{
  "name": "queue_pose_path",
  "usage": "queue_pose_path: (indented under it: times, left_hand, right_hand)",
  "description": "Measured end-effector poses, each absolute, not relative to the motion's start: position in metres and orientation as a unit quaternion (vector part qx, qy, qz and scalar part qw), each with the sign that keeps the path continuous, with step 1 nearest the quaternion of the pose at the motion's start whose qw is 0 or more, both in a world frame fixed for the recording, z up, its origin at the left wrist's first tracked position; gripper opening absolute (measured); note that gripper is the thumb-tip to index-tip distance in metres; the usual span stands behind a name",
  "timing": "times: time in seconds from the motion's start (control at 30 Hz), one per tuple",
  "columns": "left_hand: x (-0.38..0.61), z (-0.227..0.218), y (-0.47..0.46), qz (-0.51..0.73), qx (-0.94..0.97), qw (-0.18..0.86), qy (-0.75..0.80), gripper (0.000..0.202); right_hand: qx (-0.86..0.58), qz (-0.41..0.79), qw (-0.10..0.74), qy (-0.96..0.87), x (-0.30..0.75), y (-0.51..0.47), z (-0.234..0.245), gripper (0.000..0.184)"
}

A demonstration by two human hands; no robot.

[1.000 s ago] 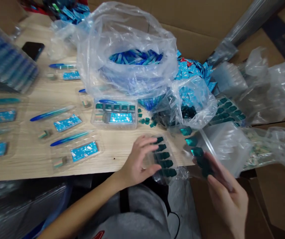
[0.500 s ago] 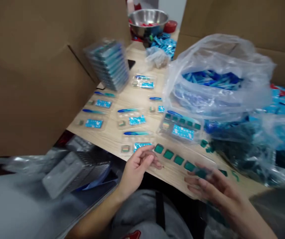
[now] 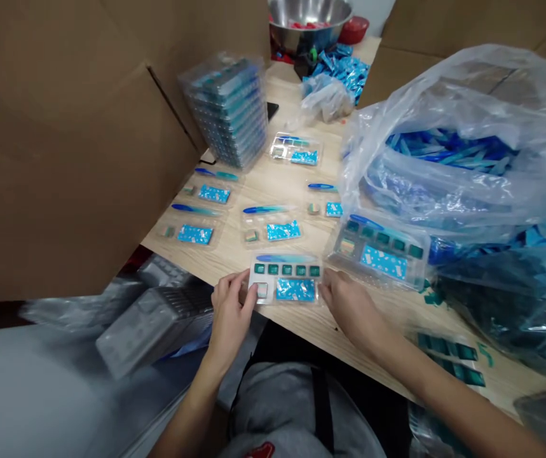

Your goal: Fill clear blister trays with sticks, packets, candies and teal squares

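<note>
At the table's front edge lies a clear plastic blister tray (image 3: 269, 278). It holds a row of several dark green squares (image 3: 286, 270), a blue patterned packet (image 3: 295, 290), a pale square piece (image 3: 260, 291) and a long blue-to-turquoise piece (image 3: 286, 258) along the top. My left hand (image 3: 231, 310) grips the tray's left edge, thumb on top. My right hand (image 3: 349, 304) closes on the right edge, its fingertips partly hidden. Just behind my right hand, a stacked filled tray (image 3: 382, 245) also carries green squares.
More trays (image 3: 273, 224) with packets lie across the table. A tall stack of filled trays (image 3: 227, 111) stands by cardboard (image 3: 63, 146) at left. To the right sit a plastic bag of blue pieces (image 3: 444, 184), a bag of green pieces (image 3: 506, 305) and green strips (image 3: 449, 356).
The row of green squares that was held up between my hands now sits in the front tray. Both hands have moved left to that tray's two edges, and the view has shifted.
</note>
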State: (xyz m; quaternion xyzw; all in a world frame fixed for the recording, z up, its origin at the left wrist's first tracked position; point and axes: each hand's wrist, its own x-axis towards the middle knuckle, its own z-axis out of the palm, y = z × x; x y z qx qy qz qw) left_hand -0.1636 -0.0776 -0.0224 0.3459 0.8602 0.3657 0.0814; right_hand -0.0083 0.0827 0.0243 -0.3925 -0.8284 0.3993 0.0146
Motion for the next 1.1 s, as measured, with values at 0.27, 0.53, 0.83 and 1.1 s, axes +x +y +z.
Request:
queue_pose_path:
  times: [0.27,0.53,0.83,1.1]
  left_hand:
    - [-0.162,-0.009,-0.095,0.411,0.345,0.104,0.837,0.028]
    - [-0.135,0.061,-0.026,0.515,0.395,0.104,0.754,0.026]
    - [-0.150,0.022,0.077,0.353,0.524,0.106,0.768,0.030]
    - [-0.205,0.000,0.018,0.085,0.466,0.085,0.876,0.056]
  right_hand:
    - [-0.390,0.423,-0.005,-0.818,-0.003,0.062,0.043,0.012]
    - [-0.471,0.338,0.190,-0.792,0.053,0.084,0.102,0.029]
    - [-0.578,0.204,0.098,-0.784,0.085,0.150,0.071,0.033]
    - [-0.547,0.232,0.177,-0.785,0.118,0.120,0.080,0.051]
